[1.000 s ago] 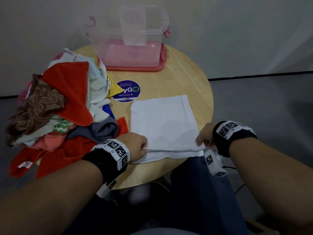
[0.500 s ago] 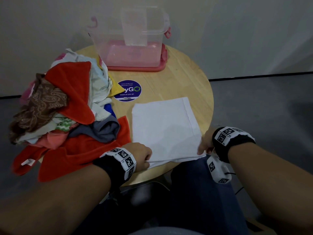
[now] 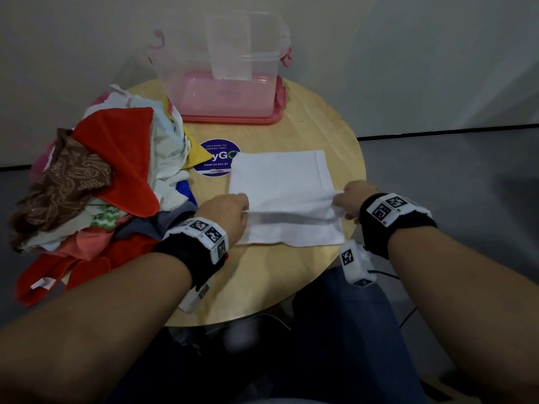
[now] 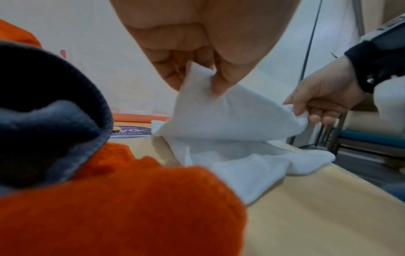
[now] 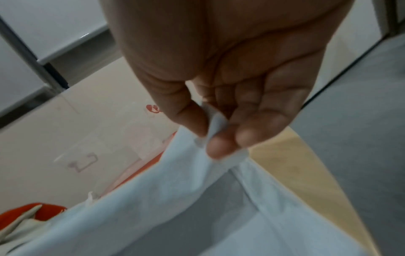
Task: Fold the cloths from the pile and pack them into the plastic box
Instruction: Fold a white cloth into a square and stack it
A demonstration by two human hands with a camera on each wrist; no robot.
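A white cloth (image 3: 280, 176) lies on the round wooden table (image 3: 315, 132), its near edge lifted and carried over toward the far edge. My left hand (image 3: 227, 212) pinches the cloth's left corner (image 4: 197, 81) between thumb and fingers. At the right corner (image 5: 212, 128) my right hand (image 3: 350, 199) pinches the same raised edge. A pile of cloths (image 3: 96, 185) in red, brown, white and grey sits on the table's left side. The clear plastic box (image 3: 221, 68) stands on its pink lid at the far edge, with a white folded cloth (image 3: 230, 51) upright inside.
A round purple sticker (image 3: 217, 160) lies on the table between the pile and the white cloth. A red cloth (image 3: 64, 269) hangs over the table's near left edge. My legs in blue trousers (image 3: 344, 330) are below the table's near edge. Grey floor lies to the right.
Both hands have lifted the near edge of the white cloth and moved it away from me over the cloth, so a fold now forms at the near side.
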